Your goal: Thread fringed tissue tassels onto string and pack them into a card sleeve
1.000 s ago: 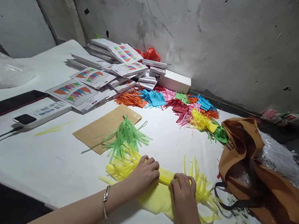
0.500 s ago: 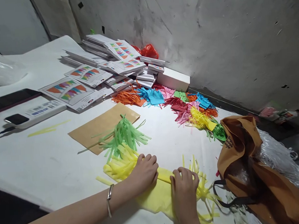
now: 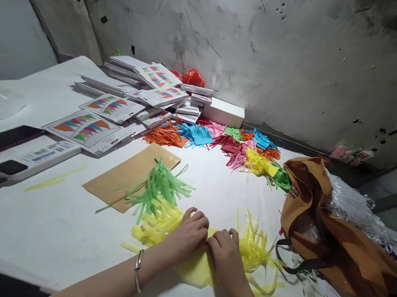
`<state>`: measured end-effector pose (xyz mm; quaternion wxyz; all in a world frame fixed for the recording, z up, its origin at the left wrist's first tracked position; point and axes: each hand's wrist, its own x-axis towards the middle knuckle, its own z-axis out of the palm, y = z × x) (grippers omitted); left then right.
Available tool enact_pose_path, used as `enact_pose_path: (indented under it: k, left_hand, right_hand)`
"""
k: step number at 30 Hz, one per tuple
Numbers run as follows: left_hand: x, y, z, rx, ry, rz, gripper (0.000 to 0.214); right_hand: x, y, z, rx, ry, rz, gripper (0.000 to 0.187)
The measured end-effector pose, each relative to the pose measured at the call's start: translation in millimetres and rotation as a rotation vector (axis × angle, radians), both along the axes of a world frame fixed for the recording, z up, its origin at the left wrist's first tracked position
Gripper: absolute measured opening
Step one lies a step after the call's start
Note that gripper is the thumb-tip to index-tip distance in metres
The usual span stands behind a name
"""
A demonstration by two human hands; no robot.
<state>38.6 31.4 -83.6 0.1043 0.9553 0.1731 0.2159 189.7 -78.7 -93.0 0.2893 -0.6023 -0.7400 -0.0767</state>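
Yellow fringed paper lies flat on the table, right under both our hands. Out to the left of our left hand its cut strips fan loose, and just beyond those fingertips a green fringe rests on a brown envelope, clear of anything we hold. The left grip has its fingers curled and pressed down, clamped on the uncut band of the yellow sheet. Tight beside it, knuckles almost touching, our right hand has its fingers folded over the same band, so that grip is closed on the paper too.

We'd judge this stuff feather-light, soft and floppy, with no stiffness to hold a shape. It looks quick to tear at the root of each strip and ready to tangle. The safe hold, we reckon, is that solid band between the two grips, never the strips themselves.

To the right of the right grip more yellow strips splay outward. Further right again sits an orange-brown bag, its dark strap lying near the strip ends.
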Motion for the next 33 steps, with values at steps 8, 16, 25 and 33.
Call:
enact_pose_path:
  k: [8,16,25,33]
  left_hand:
    - [-8,-5,-4.1,-0.157,0.006,0.051,0.013]
    - [4,-19,22.2,-0.176,0.187,0.255,0.014]
    - [7,-22,11.6,-0.120,0.190,0.338,0.008]
    - [7,-18,13.6,0.090,0.240,0.080,0.019]
  right_hand:
    - [26,-25,-1.8,-0.020,0.008,-0.017,0.024]
    - [18,-22,-1.0,-0.110,-0.047,-0.226,0.020]
    - [10,-11,-2.5,-0.137,-0.094,-0.354,0.018]
    - [22,-9,4.9,-0.161,0.053,-0.324,0.021]
